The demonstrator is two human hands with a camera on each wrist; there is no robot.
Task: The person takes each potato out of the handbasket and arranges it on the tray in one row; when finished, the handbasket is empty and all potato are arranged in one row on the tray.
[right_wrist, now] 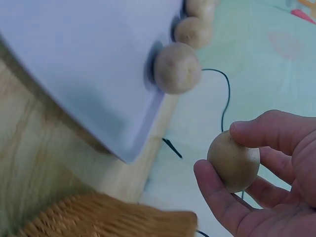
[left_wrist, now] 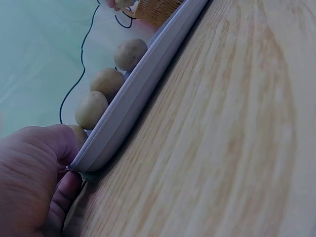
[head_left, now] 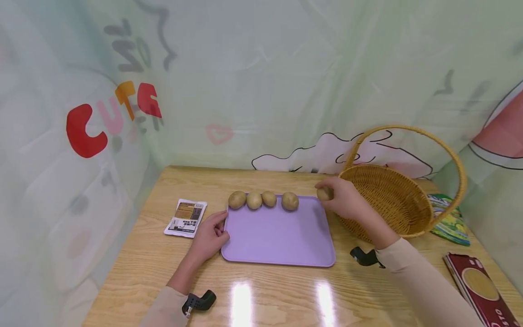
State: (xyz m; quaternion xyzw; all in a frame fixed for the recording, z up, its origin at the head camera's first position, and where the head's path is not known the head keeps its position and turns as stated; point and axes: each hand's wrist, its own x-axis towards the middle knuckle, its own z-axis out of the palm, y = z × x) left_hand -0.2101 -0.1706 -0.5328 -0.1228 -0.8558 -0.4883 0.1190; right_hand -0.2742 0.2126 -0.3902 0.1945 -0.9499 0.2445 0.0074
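My right hand (head_left: 343, 197) holds a small potato (right_wrist: 234, 162) between thumb and fingers, above the far right corner of a lilac tray (head_left: 279, 238). Several potatoes sit in a row along the tray's far edge, among them a rightmost potato (head_left: 290, 201) set a little apart and a leftmost potato (head_left: 237, 200). At the tray's left side, my left hand (head_left: 210, 236) pinches the rim between thumb and fingers, as the left wrist view shows. Just right of the tray, close to my right forearm, stands a wicker basket (head_left: 388, 200) with a tall handle.
A white packet (head_left: 186, 218) lies left of my left hand. Behind the basket's right side is a green and yellow packet (head_left: 449, 220). A dark red box (head_left: 482, 286) lies at the table's right edge. A printed curtain (head_left: 253, 91) hangs behind the wooden table (head_left: 163, 277).
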